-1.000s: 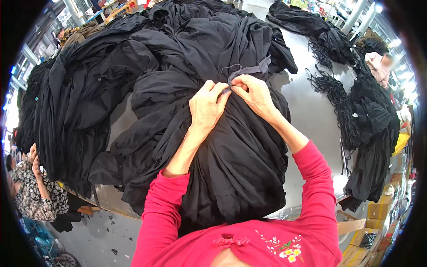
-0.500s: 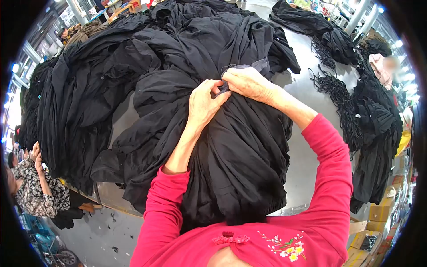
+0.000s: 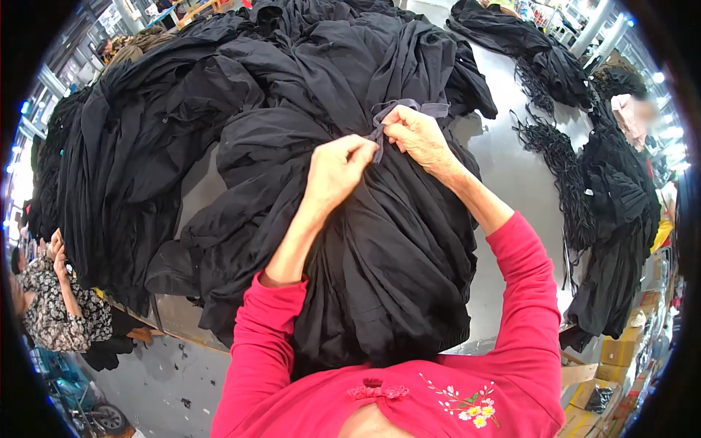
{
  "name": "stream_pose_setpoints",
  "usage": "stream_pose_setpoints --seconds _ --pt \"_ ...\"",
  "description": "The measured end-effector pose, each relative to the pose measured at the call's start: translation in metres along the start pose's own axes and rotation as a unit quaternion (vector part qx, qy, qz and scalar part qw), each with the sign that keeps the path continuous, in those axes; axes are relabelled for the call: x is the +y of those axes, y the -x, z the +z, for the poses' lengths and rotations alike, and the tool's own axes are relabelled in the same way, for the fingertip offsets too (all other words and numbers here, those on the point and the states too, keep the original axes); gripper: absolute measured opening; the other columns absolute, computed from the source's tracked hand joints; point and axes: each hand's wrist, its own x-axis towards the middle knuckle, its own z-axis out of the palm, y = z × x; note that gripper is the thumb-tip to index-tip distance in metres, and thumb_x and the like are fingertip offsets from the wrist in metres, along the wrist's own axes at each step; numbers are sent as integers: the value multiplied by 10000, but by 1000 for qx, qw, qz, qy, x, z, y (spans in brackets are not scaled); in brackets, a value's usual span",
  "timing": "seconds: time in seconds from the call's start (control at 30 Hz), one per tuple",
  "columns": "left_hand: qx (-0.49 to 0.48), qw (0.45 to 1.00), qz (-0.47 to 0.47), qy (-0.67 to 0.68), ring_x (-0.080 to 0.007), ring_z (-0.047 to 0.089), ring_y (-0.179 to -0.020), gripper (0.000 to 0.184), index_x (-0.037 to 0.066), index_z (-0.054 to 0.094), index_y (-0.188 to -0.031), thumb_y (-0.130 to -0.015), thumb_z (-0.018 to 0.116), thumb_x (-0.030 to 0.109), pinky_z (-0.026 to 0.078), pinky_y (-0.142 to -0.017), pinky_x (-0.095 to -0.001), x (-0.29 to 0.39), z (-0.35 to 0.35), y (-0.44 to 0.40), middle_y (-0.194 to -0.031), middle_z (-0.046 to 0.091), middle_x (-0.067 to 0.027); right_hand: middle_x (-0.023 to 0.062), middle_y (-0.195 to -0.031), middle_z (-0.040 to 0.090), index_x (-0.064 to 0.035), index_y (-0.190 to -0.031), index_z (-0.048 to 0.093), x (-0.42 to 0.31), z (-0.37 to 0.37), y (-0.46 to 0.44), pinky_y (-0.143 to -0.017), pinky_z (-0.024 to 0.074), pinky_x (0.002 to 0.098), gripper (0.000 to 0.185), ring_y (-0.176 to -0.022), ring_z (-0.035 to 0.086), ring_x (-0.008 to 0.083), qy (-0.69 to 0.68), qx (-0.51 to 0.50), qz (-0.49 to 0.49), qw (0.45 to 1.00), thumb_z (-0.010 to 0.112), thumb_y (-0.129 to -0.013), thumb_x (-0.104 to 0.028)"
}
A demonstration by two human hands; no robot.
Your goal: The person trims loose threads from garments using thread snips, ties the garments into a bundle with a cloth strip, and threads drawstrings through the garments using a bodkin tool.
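A shiny grey bench (image 3: pixel 511 164) carries a gathered bundle of black cloth (image 3: pixel 398 263). Black cords (image 3: pixel 561 171) lie to the bundle's right.

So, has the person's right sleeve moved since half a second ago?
Yes: the right sleeve has moved left, away from the black cords on the metal table.

two red sleeves (image 3: pixel 522 281), the wearer's two hands (image 3: pixel 336 171) (image 3: pixel 422 140), one grey cloth strip (image 3: pixel 435 109), one black bundle (image 3: pixel 394 270), one worktop (image 3: pixel 505 182).
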Motion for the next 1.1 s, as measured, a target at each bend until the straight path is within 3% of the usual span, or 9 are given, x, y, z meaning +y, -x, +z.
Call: stream_pose_setpoints --seconds 0.1,0.17,0.27,0.33,0.37,0.47,0.7,0.93,1.1 --pt "43 993 -56 94 -70 528 -594 157 -17 623 -868 -772 611 107 409 -549 -215 1 4 -11 -643 586 -41 4 -632 536 -11 -780 569 0 5 5 -518 371 199 85 -557 453 59 -108 40 16 993 548 -763 -91" --pt "5 995 -22 -98 -83 515 -545 241 -13 621 -886 -723 653 161 387 -515 -224 7 3 -13 -577 551 -39 -1 -644 528 -16 -776 567 4 6 5 -514 350 188 66 -550 426 50 -138 42 28 989 539 -761 -74" --pt "-6 989 -29 -142 -102 498 -512 295 -13 617 -873 -683 674 205 380 -502 -255 5 3 -19 -549 532 -48 17 -651 540 -9 -791 558 2 6 6 -519 379 202 72 -552 461 71 -120 31 24 992 540 -777 -76" --pt "-8 987 -26 -158 -105 491 -508 288 -14 617 -861 -685 671 207 380 -501 -264 4 2 -22 -549 531 -50 -5 -698 533 5 -871 551 2 9 6 -559 403 197 88 -620 480 52 103 74 -124 984 561 -814 -61" --pt "-18 990 -39 -138 -107 487 -505 279 -13 617 -849 -686 668 208 381 -502 -268 5 0 -24 -550 532 -50 23 -748 559 9 -907 550 -3 12 7 -589 434 210 128 -662 535 83 129 87 -122 980 580 -784 -7" --pt "-20 991 -55 -117 -107 478 -500 256 -5 622 -826 -682 669 202 377 -500 -269 1 -1 -26 -546 530 -47 69 -772 525 -36 -901 557 -22 9 7 -574 453 273 167 -637 557 217 275 98 -347 891 582 -743 12" --pt "-2 991 -67 -119 -101 473 -482 260 5 636 -812 -672 698 215 370 -484 -265 3 3 -23 -534 530 -40 102 -769 473 -41 -871 504 -26 -15 0 -548 452 342 125 -652 555 281 468 -114 -338 808 533 -750 -49" --pt "5 990 -61 -130 -123 520 -514 260 7 634 -837 -671 692 198 399 -511 -271 1 5 -21 -567 558 -57 166 -643 592 -17 -687 586 -43 -11 -17 -584 481 399 84 -663 609 319 508 -128 -264 810 556 -706 -93" --pt "5 989 -59 -135 -143 542 -542 268 9 633 -857 -671 688 195 419 -546 -278 4 4 -20 -581 561 -72 168 -642 588 -10 -694 594 -50 -9 -22 -572 488 381 92 -654 610 317 536 -159 -260 787 562 -710 -94"
